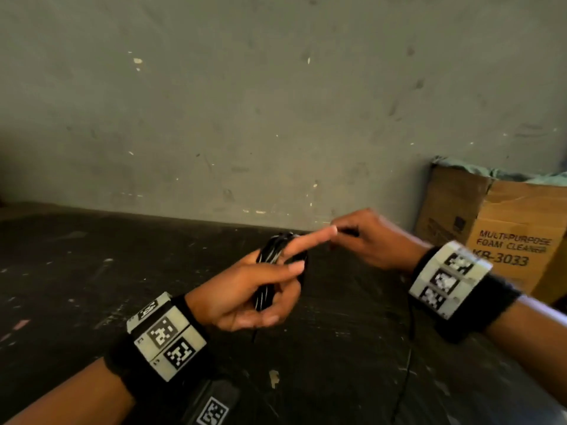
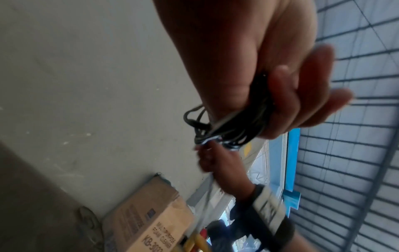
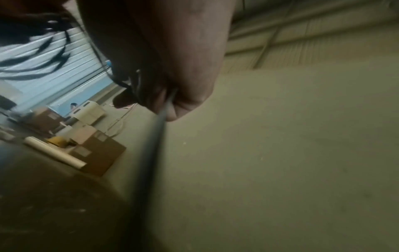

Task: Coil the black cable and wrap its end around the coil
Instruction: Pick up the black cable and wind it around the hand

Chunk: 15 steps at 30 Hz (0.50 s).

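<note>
Cable [image 1: 270, 271], black and thin, sits as a bundle of loops in the left hand [image 1: 242, 292], held above a dark, scuffed bench [image 1: 76, 271]. That hand's grip is closed on the bundle: thumb on the near side, lower fingers curled under it, while the index finger points straight out toward the right hand. The left wrist view shows the loops spilling from under those curled fingers [image 2: 302, 95].

Just beyond the pointing fingertip, the right hand [image 1: 371, 240] pinches a short black stretch of cable. The right wrist view shows a strand running out of its closed fingers [image 3: 185, 102] toward the camera, blurred. A loose length hangs below the right wrist and trails down over the bench.

Judging by this, coiling is in hand and not finished: loops are gathered, but slack remains and no end is wrapped round them. The next move likely calls for carrying the pinched strand over the bundle as another loop, with the left grip kept firm so the loops do not spring apart.

Farther right, against a stained grey wall [image 1: 276, 102], stands a cardboard box [image 1: 506, 234] printed "MULTI-PURPOSE FOAM CLEANER KB-3033". Pale green material shows at its open top; what else it holds cannot be seen.
</note>
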Each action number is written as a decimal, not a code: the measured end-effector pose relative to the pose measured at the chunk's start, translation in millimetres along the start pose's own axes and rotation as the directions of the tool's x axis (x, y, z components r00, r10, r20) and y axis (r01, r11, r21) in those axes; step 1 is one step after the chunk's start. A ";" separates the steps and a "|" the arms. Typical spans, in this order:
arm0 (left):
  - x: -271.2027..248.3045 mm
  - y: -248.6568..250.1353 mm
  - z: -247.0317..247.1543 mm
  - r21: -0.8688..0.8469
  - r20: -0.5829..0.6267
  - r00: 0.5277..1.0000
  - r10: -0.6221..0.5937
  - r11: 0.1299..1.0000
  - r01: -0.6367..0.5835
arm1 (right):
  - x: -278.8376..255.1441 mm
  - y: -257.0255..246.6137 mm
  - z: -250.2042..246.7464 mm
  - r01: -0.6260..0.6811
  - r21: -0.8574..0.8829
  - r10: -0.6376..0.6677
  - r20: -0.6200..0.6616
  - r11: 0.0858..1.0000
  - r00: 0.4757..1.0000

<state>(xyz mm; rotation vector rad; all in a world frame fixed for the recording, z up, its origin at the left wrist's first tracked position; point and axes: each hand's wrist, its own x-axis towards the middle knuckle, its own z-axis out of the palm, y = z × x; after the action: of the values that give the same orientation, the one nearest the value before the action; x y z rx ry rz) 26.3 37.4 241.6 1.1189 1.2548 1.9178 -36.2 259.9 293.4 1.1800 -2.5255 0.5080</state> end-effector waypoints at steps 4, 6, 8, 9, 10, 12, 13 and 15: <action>10.8 13.7 -2.8 -0.181 -0.132 0.981 0.140 0.970 -0.163 | -11.2 -13.7 56.5 -0.059 0.138 0.059 0.004 0.989 0.998; 17.0 19.4 -7.9 -0.095 -0.302 0.941 0.153 0.977 -0.189 | -13.2 -28.1 73.6 -0.096 0.186 0.080 0.093 0.978 0.992; 22.4 22.2 -14.2 -0.013 -0.416 0.894 0.168 0.982 -0.190 | -14.2 -43.4 81.4 -0.144 0.217 0.095 0.222 0.965 0.970; 24.9 22.3 -17.9 0.022 -0.455 0.874 0.174 0.983 -0.184 | -14.0 -50.7 82.6 -0.144 0.214 0.085 0.263 0.966 0.961; 26.0 21.2 -22.0 0.048 -0.491 0.853 0.176 0.983 -0.176 | -13.6 -58.0 82.3 -0.137 0.205 0.073 0.293 0.969 0.954; 25.7 17.4 -27.6 0.091 -0.551 0.817 0.169 0.986 -0.142 | -13.6 -71.5 76.7 -0.132 0.174 0.067 0.335 0.976 0.940; 24.5 14.3 -31.2 0.123 -0.571 0.805 0.164 0.986 -0.113 | -13.8 -76.5 72.0 -0.132 0.160 0.070 0.343 0.978 0.937; 21.4 7.6 -32.4 0.225 -0.582 0.798 0.156 0.974 -0.026 | -14.0 -85.1 57.0 -0.113 0.129 0.061 0.351 0.985 0.935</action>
<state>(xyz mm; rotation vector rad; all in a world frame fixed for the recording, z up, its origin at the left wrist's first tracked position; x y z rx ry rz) -12.6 37.9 249.0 0.6785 1.7963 2.3622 31.6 193.4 252.6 1.3135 -2.8929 0.5596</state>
